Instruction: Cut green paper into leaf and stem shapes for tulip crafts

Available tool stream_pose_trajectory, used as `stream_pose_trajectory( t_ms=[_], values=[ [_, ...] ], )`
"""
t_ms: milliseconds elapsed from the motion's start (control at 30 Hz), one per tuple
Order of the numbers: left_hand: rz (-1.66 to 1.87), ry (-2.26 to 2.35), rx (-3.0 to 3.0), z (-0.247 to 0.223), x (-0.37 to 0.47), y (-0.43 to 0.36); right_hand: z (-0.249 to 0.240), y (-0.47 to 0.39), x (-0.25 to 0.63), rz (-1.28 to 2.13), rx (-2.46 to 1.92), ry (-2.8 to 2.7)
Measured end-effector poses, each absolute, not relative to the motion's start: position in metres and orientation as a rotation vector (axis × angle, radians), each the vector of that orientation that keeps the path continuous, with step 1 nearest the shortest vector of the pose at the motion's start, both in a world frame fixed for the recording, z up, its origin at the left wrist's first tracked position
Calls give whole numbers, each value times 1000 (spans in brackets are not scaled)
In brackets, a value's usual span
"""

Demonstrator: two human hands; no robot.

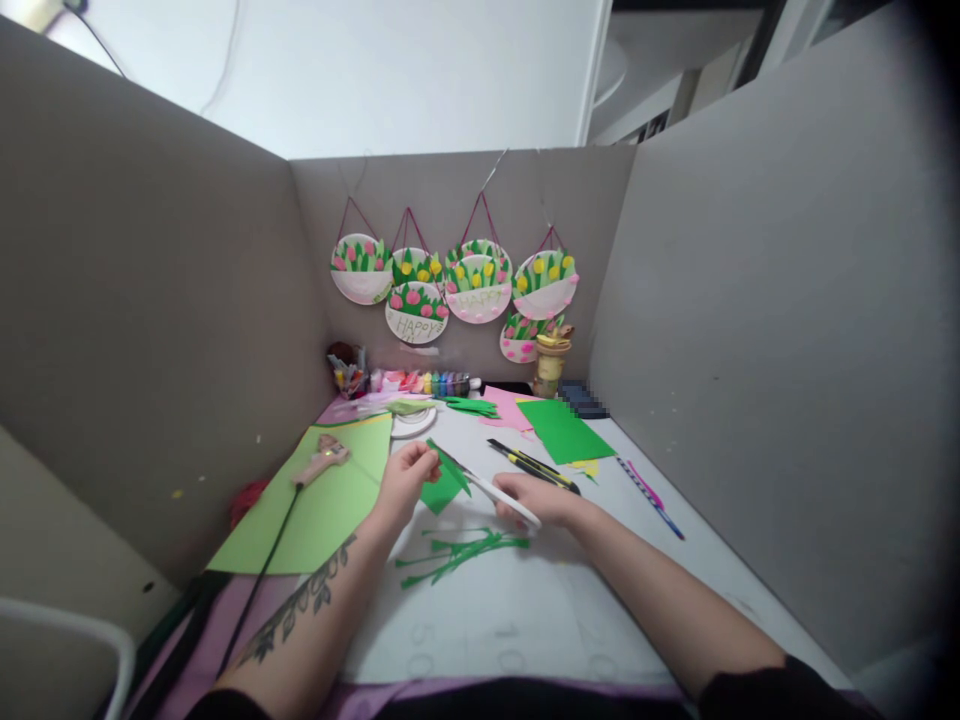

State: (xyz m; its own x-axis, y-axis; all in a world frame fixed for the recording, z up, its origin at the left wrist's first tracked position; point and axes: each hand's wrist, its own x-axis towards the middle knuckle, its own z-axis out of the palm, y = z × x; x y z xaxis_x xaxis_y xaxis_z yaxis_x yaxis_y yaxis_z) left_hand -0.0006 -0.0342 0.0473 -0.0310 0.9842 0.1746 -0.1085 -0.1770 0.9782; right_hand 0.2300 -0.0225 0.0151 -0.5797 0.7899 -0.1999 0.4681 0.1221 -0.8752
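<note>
My left hand pinches a small piece of green paper by its upper left edge. White-handled scissors are gripped in my right hand, their blades reaching left to the green paper. Below both hands, thin green paper strips lie in a loose pile on the white table surface. Just beyond my right hand rest two black and yellow cutter knives. A large green sheet lies farther back on the right.
A glue gun with a black cord rests on light green sheets at left. Paint tubes, a pen cup and a jar stand at the back. Paper-plate flower baskets hang on the grey partition. A striped ruler lies right.
</note>
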Motion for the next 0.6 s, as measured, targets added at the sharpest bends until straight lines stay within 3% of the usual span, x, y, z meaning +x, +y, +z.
stream_pose_trajectory(
  t_ms=[600],
  values=[
    [1361,1046,1272,49,-1,-35,16,-18,239,1442,-1267,-2144]
  ],
)
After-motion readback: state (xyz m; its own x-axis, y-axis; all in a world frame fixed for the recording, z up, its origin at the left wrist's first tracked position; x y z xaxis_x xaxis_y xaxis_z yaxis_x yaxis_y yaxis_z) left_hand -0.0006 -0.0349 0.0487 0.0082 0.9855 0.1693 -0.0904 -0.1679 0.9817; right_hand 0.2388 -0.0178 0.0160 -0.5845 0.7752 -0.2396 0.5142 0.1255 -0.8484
